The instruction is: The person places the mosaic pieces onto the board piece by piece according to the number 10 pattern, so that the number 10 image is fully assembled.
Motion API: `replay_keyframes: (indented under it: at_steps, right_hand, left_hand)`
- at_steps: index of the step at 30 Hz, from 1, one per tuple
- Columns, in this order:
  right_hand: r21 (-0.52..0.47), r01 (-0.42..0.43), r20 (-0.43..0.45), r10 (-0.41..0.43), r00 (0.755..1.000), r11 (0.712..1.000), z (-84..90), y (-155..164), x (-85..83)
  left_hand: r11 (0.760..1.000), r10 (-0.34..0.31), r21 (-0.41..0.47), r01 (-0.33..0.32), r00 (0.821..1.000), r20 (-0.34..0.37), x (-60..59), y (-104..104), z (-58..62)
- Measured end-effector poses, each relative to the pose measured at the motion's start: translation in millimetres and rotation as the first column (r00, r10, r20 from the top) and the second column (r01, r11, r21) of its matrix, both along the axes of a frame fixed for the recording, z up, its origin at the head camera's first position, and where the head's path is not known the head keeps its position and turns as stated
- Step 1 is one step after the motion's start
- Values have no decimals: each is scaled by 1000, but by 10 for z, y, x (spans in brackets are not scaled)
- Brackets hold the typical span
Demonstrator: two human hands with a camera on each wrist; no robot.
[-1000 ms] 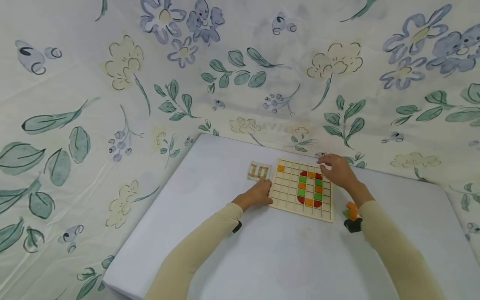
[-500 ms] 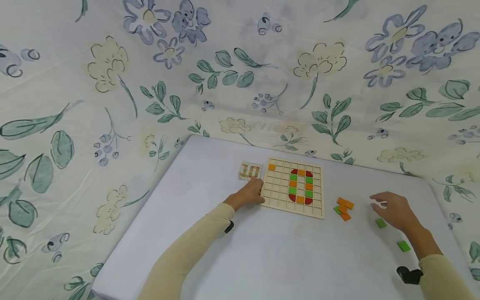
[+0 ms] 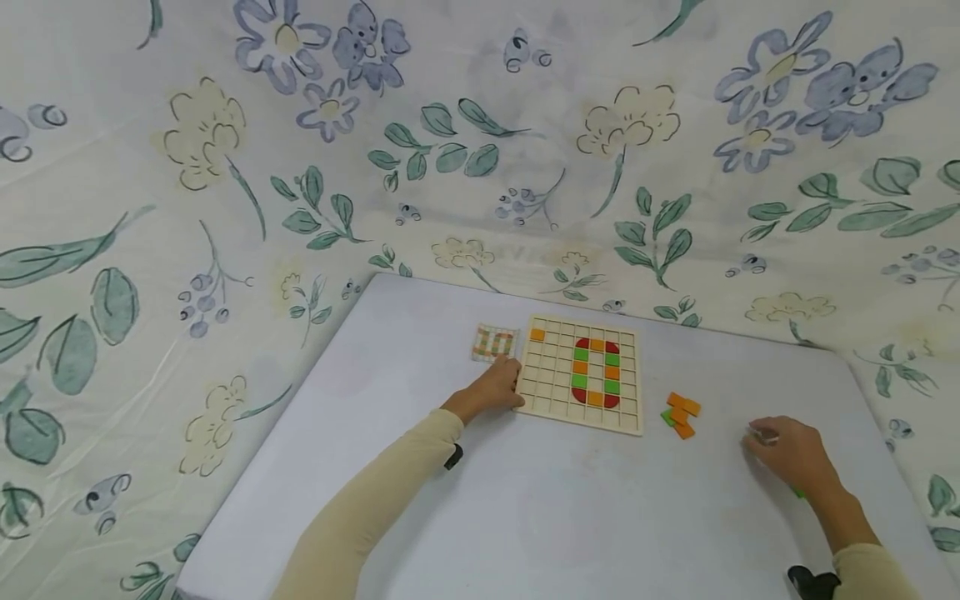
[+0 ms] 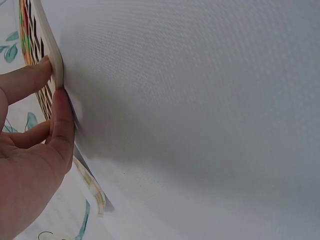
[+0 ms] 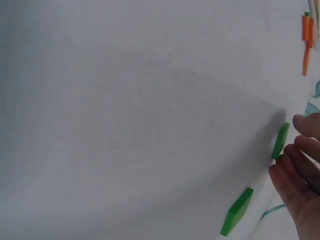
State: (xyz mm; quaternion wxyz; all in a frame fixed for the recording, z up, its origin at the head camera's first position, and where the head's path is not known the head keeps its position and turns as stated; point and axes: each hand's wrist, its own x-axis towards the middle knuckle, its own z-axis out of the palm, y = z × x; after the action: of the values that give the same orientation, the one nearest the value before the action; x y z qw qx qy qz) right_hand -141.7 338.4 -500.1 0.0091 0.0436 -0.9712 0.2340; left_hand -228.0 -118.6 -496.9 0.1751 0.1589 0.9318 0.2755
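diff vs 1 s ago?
The right hand left the far edge of the wooden grid board and moved right, down over the loose green tiles, fingers beside one. The left hand stays on the board's left edge; the pattern card is unmoved.

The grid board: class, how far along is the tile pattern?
Done: a ring of red, green and orange tiles on the grid board, plus one orange corner tile. In hand: the right hand reaches a green tile; the left hand steadies the board. Left: most cells empty, loose tiles waiting.
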Motion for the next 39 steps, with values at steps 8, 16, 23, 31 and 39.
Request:
replay_keyframes:
  at_steps: [8, 16, 23, 31, 39]
  right_hand:
    - [-6, 20, -85, -21, 996, 1000, -68, -8, 15]
    - [4, 83, -13, -83, 996, 997, -56, 47, 18]
    - [-5, 91, 32, -91, 995, 996, -28, 34, -3]
    - [-1, 89, -35, -89, 995, 996, -42, -28, -55]
    - [-9, 27, -34, -28, 999, 1000, 4, -337, -366]
  left_hand:
    - [1000, -19, -3, 19, 1000, -10, -12, 3, -3]
    - [1000, -29, 6, 29, 1000, -11, -13, 10, 12]
    - [1000, -23, 8, 23, 1000, -11, -6, 2, 13]
    - [1000, -26, -4, 26, 1000, -11, -4, 9, -6]
    - [1000, -21, -20, 21, 1000, -10, 1, -17, 3]
